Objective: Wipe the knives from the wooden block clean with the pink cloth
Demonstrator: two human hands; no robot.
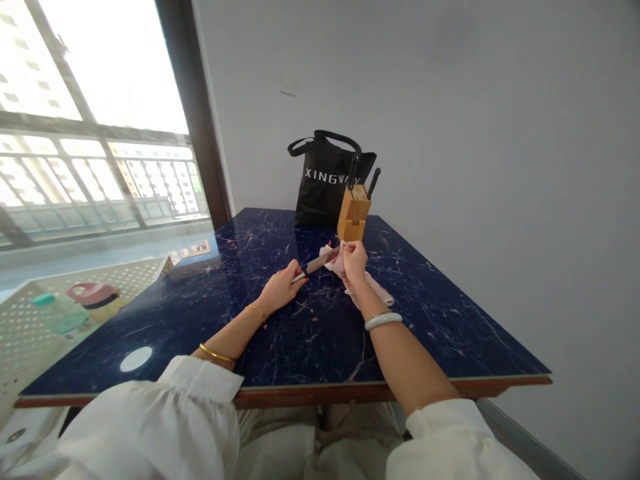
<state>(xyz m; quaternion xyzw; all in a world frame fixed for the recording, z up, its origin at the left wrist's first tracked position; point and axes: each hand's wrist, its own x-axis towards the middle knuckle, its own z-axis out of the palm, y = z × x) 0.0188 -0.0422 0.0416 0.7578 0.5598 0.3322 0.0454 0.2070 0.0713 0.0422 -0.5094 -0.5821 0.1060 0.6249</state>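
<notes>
My left hand is closed around the handle of a kitchen knife. The blade points away to the right, over the table. My right hand pinches a pale pink cloth against the far end of the blade, so the knife's tip is hidden. Part of the cloth trails onto the table under my right wrist. Just beyond my right hand stands a wooden knife block, with black-handled knives upright in its slots.
A black tote bag with white lettering stands behind the knife block. The dark blue marbled table meets a grey wall. On the left, a perforated white basket holds bottles, below a bright window.
</notes>
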